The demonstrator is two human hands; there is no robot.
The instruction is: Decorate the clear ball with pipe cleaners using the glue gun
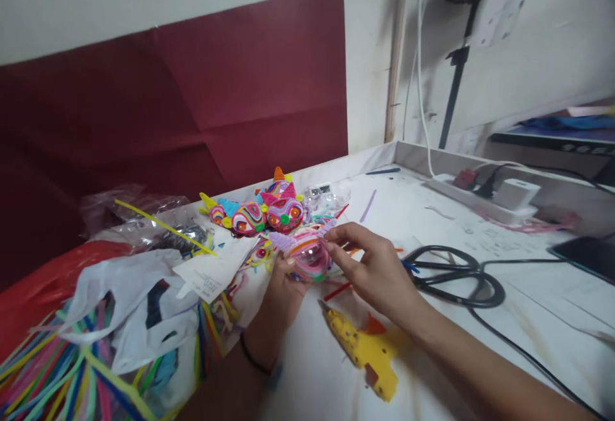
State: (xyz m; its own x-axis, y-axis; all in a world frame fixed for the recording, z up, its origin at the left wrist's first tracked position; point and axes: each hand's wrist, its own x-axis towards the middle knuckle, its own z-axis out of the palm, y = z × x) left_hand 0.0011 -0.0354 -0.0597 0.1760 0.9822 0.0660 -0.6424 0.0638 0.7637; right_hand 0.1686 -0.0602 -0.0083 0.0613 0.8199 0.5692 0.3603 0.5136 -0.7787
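Observation:
Between my hands is a clear round ball, partly wrapped in bands of coloured pipe cleaner with pale purple ear-like points on top. My left hand grips its lower left side, the thumb against the rim. At the upper right edge, my right hand has thumb and forefinger pinched close to the ball; whatever lies between those fingertips is too small to make out. Below the ball, a yellow glue gun lies on the table. Just behind it sit finished-looking colourful animal heads with round orange eyes.
Bundled pipe cleaners and a white plastic bag fill the left front. A coiled black cable lies right of my hands. A power strip with plugs is at the back right, a dark phone at the right edge.

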